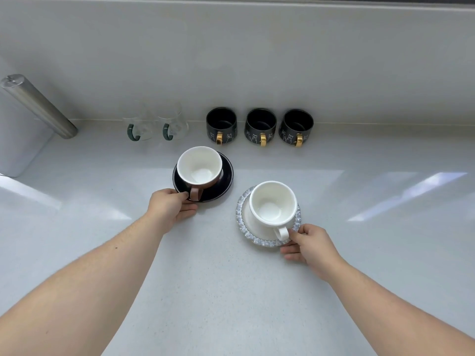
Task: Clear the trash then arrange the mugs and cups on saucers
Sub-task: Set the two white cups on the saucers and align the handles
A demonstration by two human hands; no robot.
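A brown cup with a white inside (199,167) stands on a black saucer (226,176) at the middle of the counter. My left hand (172,207) grips the near edge of that saucer, thumb by the cup's handle. To the right, a white cup (273,203) sits on a clear glass saucer with a patterned rim (242,222). My right hand (309,244) pinches that saucer's near rim beside the cup's handle. Three black mugs with gold handles (260,126) and two clear glass mugs with green handles (155,124) stand in a row at the back wall.
A steel cylinder (38,105) leans at the far left above a grey box-like object (20,140). The pale counter (231,291) runs from the back wall to the near edge.
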